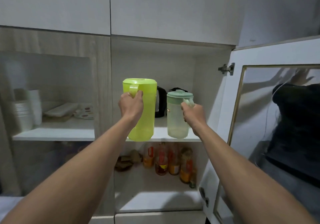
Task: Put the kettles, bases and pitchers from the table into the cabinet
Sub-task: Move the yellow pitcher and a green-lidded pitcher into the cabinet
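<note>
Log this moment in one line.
left hand: grips green pitcher handle | right hand: grips pale pitcher handle | pitchers: at shelf front | behind: black kettle

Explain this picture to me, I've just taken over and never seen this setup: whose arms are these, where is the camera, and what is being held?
There is no machine here. A person works with bare hands, and the single picture comes from a camera worn on their head, facing an open cabinet. The left hand grips the handle of a tall lime-green plastic pitcher. The right hand grips the handle of a smaller clear plastic pitcher with a pale green lid. Both pitchers are at the front edge of the white middle shelf; whether they rest on it yet I cannot tell. Behind them stands a black electric kettle. The shelf below holds several labelled bottles. On the right, the glass-paned cabinet door hangs open.
</note>
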The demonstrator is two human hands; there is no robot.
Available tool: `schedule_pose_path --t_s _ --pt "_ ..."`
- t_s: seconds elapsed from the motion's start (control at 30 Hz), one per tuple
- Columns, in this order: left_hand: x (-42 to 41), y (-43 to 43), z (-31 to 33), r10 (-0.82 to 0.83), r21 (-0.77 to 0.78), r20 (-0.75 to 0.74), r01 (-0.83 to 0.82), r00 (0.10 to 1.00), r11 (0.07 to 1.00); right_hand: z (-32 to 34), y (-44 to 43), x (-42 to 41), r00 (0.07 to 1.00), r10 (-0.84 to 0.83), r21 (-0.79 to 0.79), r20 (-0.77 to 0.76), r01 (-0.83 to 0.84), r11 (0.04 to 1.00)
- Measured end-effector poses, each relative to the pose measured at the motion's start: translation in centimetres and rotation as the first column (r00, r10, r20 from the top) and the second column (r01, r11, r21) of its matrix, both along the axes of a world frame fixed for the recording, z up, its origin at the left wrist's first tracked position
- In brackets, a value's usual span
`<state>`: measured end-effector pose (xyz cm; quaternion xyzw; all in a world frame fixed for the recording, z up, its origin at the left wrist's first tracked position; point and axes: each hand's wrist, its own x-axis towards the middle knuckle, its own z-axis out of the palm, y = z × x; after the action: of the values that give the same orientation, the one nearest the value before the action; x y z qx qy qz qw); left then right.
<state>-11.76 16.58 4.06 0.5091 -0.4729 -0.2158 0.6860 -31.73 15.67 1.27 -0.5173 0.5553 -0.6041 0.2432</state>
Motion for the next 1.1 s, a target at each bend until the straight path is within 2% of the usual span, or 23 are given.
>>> schedule_pose_path --t_s 0.27,0.67,0.93,1.03,1.1 --pt "-0.3 -7.8 -0.4 0.009 0.02 0.009 -0.009 1.0 1.0 0.6 -8.4 0.9 1.0 0.007 -0.01 0.005 -0.007 1.0" --pt "0.9 -21.8 -2.6 0.152 0.056 0.014 -0.153 0.988 0.987 -1.9 -23.9 2.6 0.997 0.073 0.029 0.002 -0.073 0.997" --pt "2.0 -30.8 -4.2 0.313 0.104 0.01 -0.312 0.95 0.944 -3.5 -35.8 5.4 0.977 0.203 0.028 0.065 -0.206 0.978" --pt "2.6 -32.6 -4.8 0.347 0.134 0.007 -0.345 0.938 0.929 -4.3 -38.7 6.8 0.964 0.265 0.044 -0.011 -0.264 0.964" --pt "3.0 -34.1 -5.5 0.391 0.138 0.032 -0.391 0.92 0.91 -4.8 -40.8 7.7 0.952 0.306 0.052 0.002 -0.306 0.951"
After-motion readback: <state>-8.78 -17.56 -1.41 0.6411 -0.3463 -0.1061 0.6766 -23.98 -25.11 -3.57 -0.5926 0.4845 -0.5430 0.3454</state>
